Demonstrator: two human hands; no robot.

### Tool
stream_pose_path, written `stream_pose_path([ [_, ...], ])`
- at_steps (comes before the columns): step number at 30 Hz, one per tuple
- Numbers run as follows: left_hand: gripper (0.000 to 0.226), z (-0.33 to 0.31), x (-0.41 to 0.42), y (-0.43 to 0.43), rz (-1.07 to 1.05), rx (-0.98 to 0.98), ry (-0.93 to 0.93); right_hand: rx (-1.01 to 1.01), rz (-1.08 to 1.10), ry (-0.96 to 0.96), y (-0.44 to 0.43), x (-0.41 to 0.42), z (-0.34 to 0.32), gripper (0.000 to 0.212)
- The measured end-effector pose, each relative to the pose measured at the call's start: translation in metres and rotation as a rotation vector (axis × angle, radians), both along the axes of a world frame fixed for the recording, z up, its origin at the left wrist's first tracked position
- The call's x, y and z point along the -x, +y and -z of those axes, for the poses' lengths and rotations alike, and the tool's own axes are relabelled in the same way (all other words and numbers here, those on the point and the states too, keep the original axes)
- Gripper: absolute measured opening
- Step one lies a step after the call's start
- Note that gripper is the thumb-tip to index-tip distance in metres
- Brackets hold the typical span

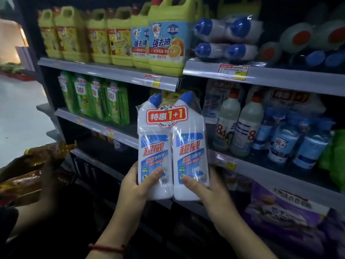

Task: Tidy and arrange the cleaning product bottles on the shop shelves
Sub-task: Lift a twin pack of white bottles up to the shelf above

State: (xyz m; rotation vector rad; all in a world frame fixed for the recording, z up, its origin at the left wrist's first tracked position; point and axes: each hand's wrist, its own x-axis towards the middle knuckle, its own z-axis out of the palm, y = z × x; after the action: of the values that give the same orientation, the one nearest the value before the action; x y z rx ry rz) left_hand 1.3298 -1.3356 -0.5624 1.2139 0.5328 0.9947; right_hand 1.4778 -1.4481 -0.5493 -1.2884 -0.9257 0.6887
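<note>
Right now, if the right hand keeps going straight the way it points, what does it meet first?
Apart from the twin pack it grips, the right hand would probably meet the shelf edge by the price tag first; depth is unclear.

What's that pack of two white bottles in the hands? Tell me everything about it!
The twin pack is two white plastic bottles with slanted blue caps, wrapped together in shiny clear film. A red 1+1 sticker spans the necks; each bottle has a blue label with red writing. It is held upright in front of the shelves: the left hand and right hand grip its bottom, thumbs on the front.
</note>
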Motion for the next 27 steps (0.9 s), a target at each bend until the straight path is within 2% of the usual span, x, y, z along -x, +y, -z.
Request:
stream_pose_path([
  [7, 0.042, 0.001, -0.036, 0.046, 0.003, -0.146, 0.097, 0.030, 0.196, -0.196, 0.046, -0.043, 0.013, 0.050],
  [11, 0.038, -0.010, -0.058, 0.068, -0.011, -0.204, 0.112, 0.067, 0.282, -0.333, 0.069, -0.063, -0.006, 0.044],
  [14, 0.038, -0.016, -0.073, 0.081, -0.094, -0.215, 0.129, 0.108, 0.317, -0.428, 0.089, -0.079, -0.027, 0.033],
  [18, 0.040, -0.008, -0.082, 0.088, -0.227, -0.203, 0.204, 0.232, 0.286, -0.506, 0.103, -0.093, -0.039, 0.032],
  [22, 0.036, -0.002, -0.076, 0.077, -0.270, -0.208, 0.231, 0.288, 0.191, -0.478, 0.100, -0.096, -0.036, 0.028],
  [27, 0.029, -0.008, -0.071, 0.069, -0.247, -0.208, 0.215, 0.316, 0.197, -0.357, 0.095, -0.091, -0.025, 0.022],
])
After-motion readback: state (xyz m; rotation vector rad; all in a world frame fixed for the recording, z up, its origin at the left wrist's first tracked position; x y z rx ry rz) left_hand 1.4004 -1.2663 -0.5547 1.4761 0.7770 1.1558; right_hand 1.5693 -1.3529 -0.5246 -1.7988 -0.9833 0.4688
